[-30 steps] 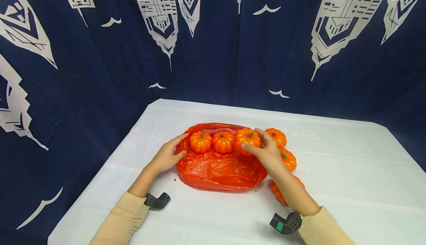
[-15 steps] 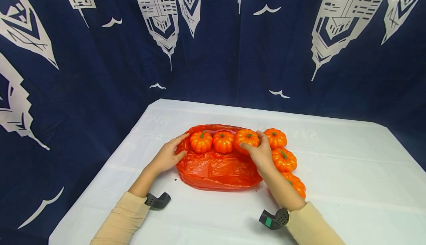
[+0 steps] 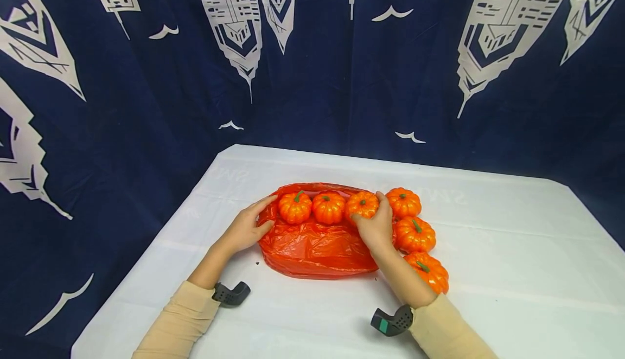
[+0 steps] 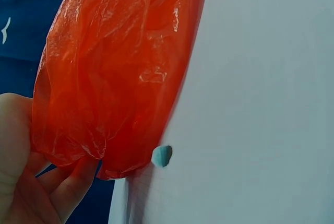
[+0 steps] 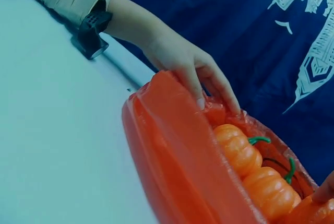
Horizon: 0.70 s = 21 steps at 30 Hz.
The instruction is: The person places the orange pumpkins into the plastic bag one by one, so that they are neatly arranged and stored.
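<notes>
An orange plastic bag lies on the table with its mouth spread, and a left pumpkin and a middle pumpkin sit side by side in the opening. My right hand grips a third small pumpkin at the right end of that row, thumb on the near side and fingers on the far side. My left hand holds the bag's left end, its thumb at the near rim and fingers at the far rim. The right wrist view shows that thumb over the bag.
Three more pumpkins stand right of the bag: a far one, a middle one and a near one, partly behind the right forearm. A white cloth covers the table. A dark blue patterned curtain hangs behind.
The right hand has lowered its pumpkin into the bag's mouth beside the other two. Its forearm has shifted left, uncovering more of the pumpkins on the right. The left hand stays put.
</notes>
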Available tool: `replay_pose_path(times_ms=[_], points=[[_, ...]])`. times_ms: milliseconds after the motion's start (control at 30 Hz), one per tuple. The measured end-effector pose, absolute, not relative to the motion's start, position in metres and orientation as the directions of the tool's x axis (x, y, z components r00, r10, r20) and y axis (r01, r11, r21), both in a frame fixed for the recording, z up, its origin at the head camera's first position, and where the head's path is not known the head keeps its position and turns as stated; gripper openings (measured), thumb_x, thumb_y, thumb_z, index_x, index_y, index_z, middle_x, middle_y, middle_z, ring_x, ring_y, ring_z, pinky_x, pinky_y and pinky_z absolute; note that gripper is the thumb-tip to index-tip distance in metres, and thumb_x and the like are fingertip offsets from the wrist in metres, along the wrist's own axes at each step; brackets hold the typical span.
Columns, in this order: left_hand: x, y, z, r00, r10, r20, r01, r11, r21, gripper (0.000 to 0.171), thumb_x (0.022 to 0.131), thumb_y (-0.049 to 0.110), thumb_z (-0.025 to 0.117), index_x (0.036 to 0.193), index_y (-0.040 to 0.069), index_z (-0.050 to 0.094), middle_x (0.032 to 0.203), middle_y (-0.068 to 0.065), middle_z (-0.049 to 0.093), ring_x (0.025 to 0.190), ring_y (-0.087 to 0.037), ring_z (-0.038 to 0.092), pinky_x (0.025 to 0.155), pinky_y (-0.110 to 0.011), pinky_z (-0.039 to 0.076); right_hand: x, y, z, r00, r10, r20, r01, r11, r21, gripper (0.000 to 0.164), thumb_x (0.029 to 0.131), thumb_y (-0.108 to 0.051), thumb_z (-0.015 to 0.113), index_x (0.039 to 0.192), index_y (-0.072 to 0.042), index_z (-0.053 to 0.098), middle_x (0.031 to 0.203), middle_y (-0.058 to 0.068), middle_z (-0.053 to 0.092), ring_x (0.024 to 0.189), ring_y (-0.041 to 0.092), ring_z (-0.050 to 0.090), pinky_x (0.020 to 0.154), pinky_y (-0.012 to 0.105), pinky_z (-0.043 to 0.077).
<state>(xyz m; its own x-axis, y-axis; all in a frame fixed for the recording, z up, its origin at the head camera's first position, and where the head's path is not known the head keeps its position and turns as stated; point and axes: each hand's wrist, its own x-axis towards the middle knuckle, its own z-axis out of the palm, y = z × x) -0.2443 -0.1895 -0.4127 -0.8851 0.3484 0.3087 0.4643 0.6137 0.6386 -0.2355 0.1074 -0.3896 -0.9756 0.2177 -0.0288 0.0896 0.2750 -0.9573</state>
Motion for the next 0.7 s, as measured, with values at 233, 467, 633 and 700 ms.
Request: replay_pose_path(times_ms=[233, 467, 633, 700], points=[[-0.244, -0.189, -0.413, -0.889, 0.342, 0.304, 0.456, 0.621, 0.638, 0.059, 0.089, 0.004, 0.064, 0.145, 0.005, 0.045, 0.148, -0.017, 0.043, 0.137, -0.037, 0.038, 0.110, -0.054, 0.031, -0.235, 0.103, -0.397, -0.972, 0.235, -0.009, 0.081, 0.300, -0.950, 0.079, 0.090, -0.005, 0.063, 0.153, -0.003, 0.015, 0.156, 0.021, 0.012, 0.142, 0.040, 0.021, 0.117, 0.052, 0.017], [-0.243, -0.189, -0.412, -0.893, 0.339, 0.295, 0.448, 0.621, 0.643, 0.060, 0.089, 0.004, 0.064, 0.146, 0.006, 0.045, 0.149, -0.017, 0.043, 0.137, -0.037, 0.038, 0.110, -0.055, 0.031, -0.234, 0.099, -0.406, -0.968, 0.246, 0.049, 0.038, 0.336, -0.941, 0.079, 0.094, -0.008, 0.061, 0.153, 0.000, 0.010, 0.157, 0.023, 0.005, 0.143, 0.043, 0.015, 0.116, 0.054, 0.016], [-0.243, -0.189, -0.412, -0.893, 0.340, 0.295, 0.449, 0.622, 0.642, 0.060, 0.089, 0.004, 0.064, 0.146, 0.006, 0.044, 0.149, -0.017, 0.042, 0.137, -0.037, 0.037, 0.110, -0.055, 0.031, -0.233, 0.098, -0.411, -0.969, 0.242, 0.058, 0.034, 0.358, -0.933, 0.081, 0.097, -0.013, 0.058, 0.154, 0.001, 0.002, 0.158, 0.024, 0.000, 0.145, 0.042, 0.009, 0.117, 0.052, 0.012], [-0.243, -0.189, -0.411, -0.893, 0.341, 0.294, 0.449, 0.621, 0.642, 0.060, 0.089, 0.004, 0.064, 0.146, 0.006, 0.044, 0.149, -0.017, 0.042, 0.137, -0.037, 0.037, 0.110, -0.055, 0.031, -0.233, 0.097, -0.413, -0.968, 0.242, 0.063, 0.030, 0.364, -0.931, 0.082, 0.098, -0.014, 0.057, 0.154, 0.002, 0.000, 0.159, 0.024, -0.001, 0.145, 0.042, 0.007, 0.118, 0.052, 0.010]])
